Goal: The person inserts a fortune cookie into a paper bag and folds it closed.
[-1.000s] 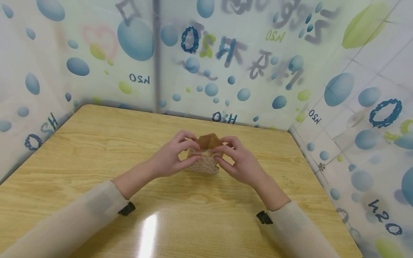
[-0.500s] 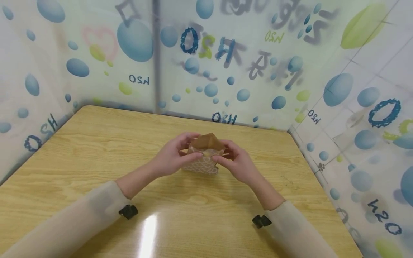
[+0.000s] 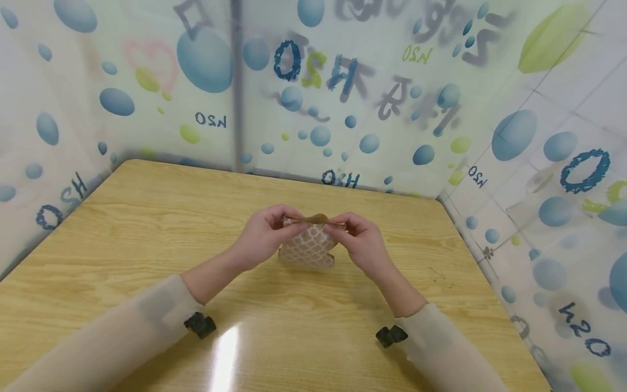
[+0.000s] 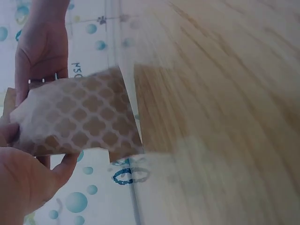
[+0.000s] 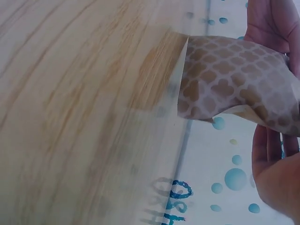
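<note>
A small brown paper bag (image 3: 307, 249) with a white lattice pattern stands upright near the middle of the table, between both hands. My left hand (image 3: 259, 235) pinches the left end of its top edge, thumb on the near face and fingers behind. At the right end, my right hand (image 3: 366, 242) grips the same edge in like manner. The mouth is pressed nearly flat, with a strip of plain brown flap showing above it. In the left wrist view the patterned face of the bag (image 4: 84, 110) bulges slightly. The right wrist view shows the bag's (image 5: 225, 79) bottom close to the tabletop.
The wood-grain table (image 3: 147, 228) spreads around the hands, with a bright light reflection near its front. Walls covered with blue and green drops (image 3: 320, 136) rise along the back and both sides of the table.
The bag's mouth, open with its brown inner back panel showing, is now pressed together. Both hands have shifted from around the mouth to pinching its two ends, and the top edge looks flatter.
</note>
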